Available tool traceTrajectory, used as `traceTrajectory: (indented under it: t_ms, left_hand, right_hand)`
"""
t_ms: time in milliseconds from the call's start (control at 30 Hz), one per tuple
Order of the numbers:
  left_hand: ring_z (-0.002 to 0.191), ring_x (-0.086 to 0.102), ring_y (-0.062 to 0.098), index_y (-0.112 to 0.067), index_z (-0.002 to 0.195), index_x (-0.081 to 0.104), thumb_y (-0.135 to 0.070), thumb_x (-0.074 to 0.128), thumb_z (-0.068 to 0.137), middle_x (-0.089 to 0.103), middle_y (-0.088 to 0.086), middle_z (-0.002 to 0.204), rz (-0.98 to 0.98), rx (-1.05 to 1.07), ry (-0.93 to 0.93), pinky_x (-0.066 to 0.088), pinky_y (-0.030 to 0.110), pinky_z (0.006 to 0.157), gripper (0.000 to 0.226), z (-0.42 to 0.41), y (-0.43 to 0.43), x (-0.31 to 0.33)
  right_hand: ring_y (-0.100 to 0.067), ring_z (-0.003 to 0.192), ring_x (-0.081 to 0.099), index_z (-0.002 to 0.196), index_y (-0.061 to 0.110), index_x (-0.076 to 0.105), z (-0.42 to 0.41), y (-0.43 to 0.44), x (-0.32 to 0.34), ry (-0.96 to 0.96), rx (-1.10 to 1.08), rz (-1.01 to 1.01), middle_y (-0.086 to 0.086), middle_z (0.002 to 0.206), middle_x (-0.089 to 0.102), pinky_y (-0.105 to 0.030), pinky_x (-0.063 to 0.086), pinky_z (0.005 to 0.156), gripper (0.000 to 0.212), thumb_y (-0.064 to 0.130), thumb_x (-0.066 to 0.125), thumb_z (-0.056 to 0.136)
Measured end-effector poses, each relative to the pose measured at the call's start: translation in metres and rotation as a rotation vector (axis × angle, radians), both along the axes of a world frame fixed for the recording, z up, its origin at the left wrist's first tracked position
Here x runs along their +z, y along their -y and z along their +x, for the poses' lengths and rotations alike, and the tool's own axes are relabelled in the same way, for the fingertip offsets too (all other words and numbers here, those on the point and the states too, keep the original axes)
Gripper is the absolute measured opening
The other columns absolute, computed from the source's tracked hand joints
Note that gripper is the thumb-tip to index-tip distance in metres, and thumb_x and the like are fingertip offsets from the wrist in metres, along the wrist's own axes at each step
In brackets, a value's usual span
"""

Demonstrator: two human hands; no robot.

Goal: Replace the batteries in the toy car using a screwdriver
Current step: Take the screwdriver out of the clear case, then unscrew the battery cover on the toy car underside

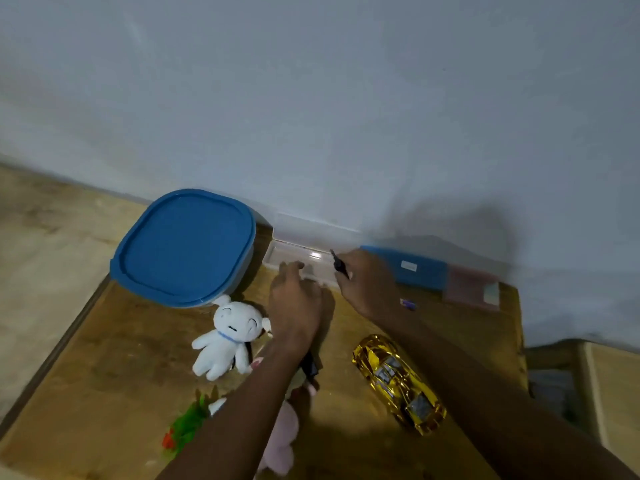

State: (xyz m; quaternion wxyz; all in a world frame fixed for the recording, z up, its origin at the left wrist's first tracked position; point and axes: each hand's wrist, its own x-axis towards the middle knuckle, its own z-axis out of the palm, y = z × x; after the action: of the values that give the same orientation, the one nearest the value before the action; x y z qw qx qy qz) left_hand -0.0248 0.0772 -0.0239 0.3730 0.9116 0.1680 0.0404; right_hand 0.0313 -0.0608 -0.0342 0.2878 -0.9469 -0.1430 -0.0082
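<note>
A shiny gold toy car lies on the wooden table, right of centre, between my forearms. My right hand is shut on a small dark screwdriver, held over the right end of an open clear plastic case by the wall. My left hand reaches toward the near edge of that case, fingers apart, holding nothing. A small purple and white object, perhaps a battery, lies just right of my right wrist.
A big blue-lidded container stands at the back left. A white plush toy, a pink plush and a green toy lie near my left arm. A blue box and pink box sit by the wall.
</note>
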Motion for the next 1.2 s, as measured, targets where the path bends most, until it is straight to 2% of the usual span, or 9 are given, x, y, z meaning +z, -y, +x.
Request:
traceTrajectory:
  t_ms: [200,300,400,633,833,933,1033,1100,1200]
  left_hand:
    - [0.112,0.057,0.024,-0.023,0.114,0.069,-0.028,0.067,0.084,0.068,-0.002,0.117,-0.046,-0.281,-0.06,0.048,0.036,0.093,0.03,-0.079,0.053,0.016]
    - [0.117,0.055,0.028,-0.021,0.128,0.059,-0.042,0.069,0.086,0.058,0.004,0.128,-0.057,-0.33,-0.233,0.047,0.038,0.092,0.048,-0.111,0.076,0.015]
    - [0.118,0.055,0.037,-0.017,0.14,0.043,-0.048,0.07,0.087,0.04,0.011,0.138,-0.131,-0.268,-0.366,0.047,0.041,0.091,0.067,-0.127,0.094,0.015]
    - [0.14,0.036,0.039,-0.013,0.154,0.028,-0.035,0.073,0.09,0.038,0.021,0.153,-0.447,-0.102,-0.429,0.036,0.041,0.109,0.082,-0.128,0.103,0.008]
    - [0.131,0.049,0.039,-0.02,0.148,0.029,-0.049,0.079,0.077,0.046,0.017,0.148,-0.619,-0.037,-0.519,0.046,0.049,0.107,0.092,-0.13,0.073,0.013]
    - [0.14,0.036,0.036,-0.015,0.15,0.027,-0.048,0.083,0.075,0.036,0.017,0.154,-0.702,-0.033,-0.547,0.041,0.043,0.11,0.099,-0.138,0.052,0.02]
    - [0.125,0.054,0.038,-0.016,0.137,0.039,-0.057,0.091,0.043,0.045,0.021,0.145,-0.913,-0.029,-0.576,0.053,0.051,0.1,0.115,-0.143,0.036,0.025]
    - [0.109,0.066,0.036,-0.008,0.133,0.049,-0.056,0.092,0.045,0.058,0.023,0.133,-1.055,-0.045,-0.613,0.061,0.048,0.082,0.109,-0.14,0.025,0.022]
    - [0.093,0.067,0.032,-0.008,0.117,0.066,-0.045,0.074,0.082,0.069,0.019,0.104,-1.185,-0.144,-0.616,0.057,0.039,0.075,0.051,-0.148,0.004,0.065]
  right_hand:
    - [-0.012,0.074,0.066,0.089,0.018,0.069,-0.086,0.061,0.02,-0.13,-0.451,0.462,0.0,0.081,0.069,-0.027,0.049,0.062,0.006,0.019,0.064,0.092]
    - [-0.017,0.08,0.065,0.108,0.018,0.071,-0.132,0.094,0.022,-0.221,-0.566,0.257,0.003,0.085,0.07,-0.032,0.049,0.07,0.017,0.021,0.062,0.094]
    - [-0.027,0.095,0.064,0.113,0.015,0.067,-0.165,0.118,0.008,-0.35,-0.576,0.04,-0.009,0.104,0.07,-0.034,0.046,0.077,0.021,0.02,0.059,0.094]
    - [-0.025,0.101,0.064,0.112,0.01,0.069,-0.195,0.1,-0.004,-0.467,-0.616,0.176,-0.011,0.109,0.07,-0.025,0.037,0.073,0.021,0.018,0.058,0.096]
    - [-0.022,0.094,0.068,0.108,0.012,0.072,-0.233,0.062,0.01,-0.39,-0.714,0.402,-0.007,0.101,0.073,-0.033,0.052,0.08,0.02,0.021,0.06,0.095]
    - [-0.014,0.092,0.067,0.114,0.013,0.073,-0.249,0.037,0.032,-0.386,-0.711,0.559,-0.004,0.101,0.074,-0.027,0.051,0.077,0.023,0.022,0.061,0.096]
    - [-0.012,0.085,0.07,0.11,0.02,0.073,-0.26,0.018,0.059,-0.366,-0.606,0.73,0.001,0.093,0.074,-0.03,0.058,0.075,0.017,0.022,0.063,0.096]
    - [-0.018,0.079,0.072,0.111,0.017,0.071,-0.263,0.014,0.077,-0.327,-0.635,0.803,-0.006,0.093,0.074,-0.034,0.061,0.071,0.017,0.018,0.062,0.096]
    - [-0.011,0.063,0.064,0.104,0.013,0.072,-0.26,0.02,0.097,-0.246,-0.661,0.698,-0.006,0.084,0.071,-0.026,0.053,0.057,0.015,0.016,0.06,0.096]
